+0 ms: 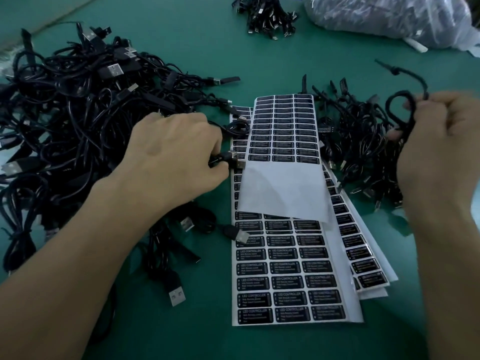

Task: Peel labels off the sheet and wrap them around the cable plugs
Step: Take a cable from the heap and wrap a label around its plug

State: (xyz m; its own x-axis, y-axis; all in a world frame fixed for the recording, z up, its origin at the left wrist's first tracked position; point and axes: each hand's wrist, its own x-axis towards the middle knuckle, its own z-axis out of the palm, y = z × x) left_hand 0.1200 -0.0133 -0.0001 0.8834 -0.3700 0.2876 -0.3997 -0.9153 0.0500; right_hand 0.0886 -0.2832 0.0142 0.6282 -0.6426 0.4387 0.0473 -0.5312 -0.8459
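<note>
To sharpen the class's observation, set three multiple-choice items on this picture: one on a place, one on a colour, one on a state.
1. Where does the plastic bag lie? A far right; B near left; C centre.
2. What colour is the table? A white; B green; C red.
3. What is the left hand doing? A resting flat, empty; B peeling a label; C holding a USB plug.
Key: 1 A, it fills the view's top right. 2 B, green shows around the label sheets. 3 C, its fingers pinch the plug beside the sheets.
</note>
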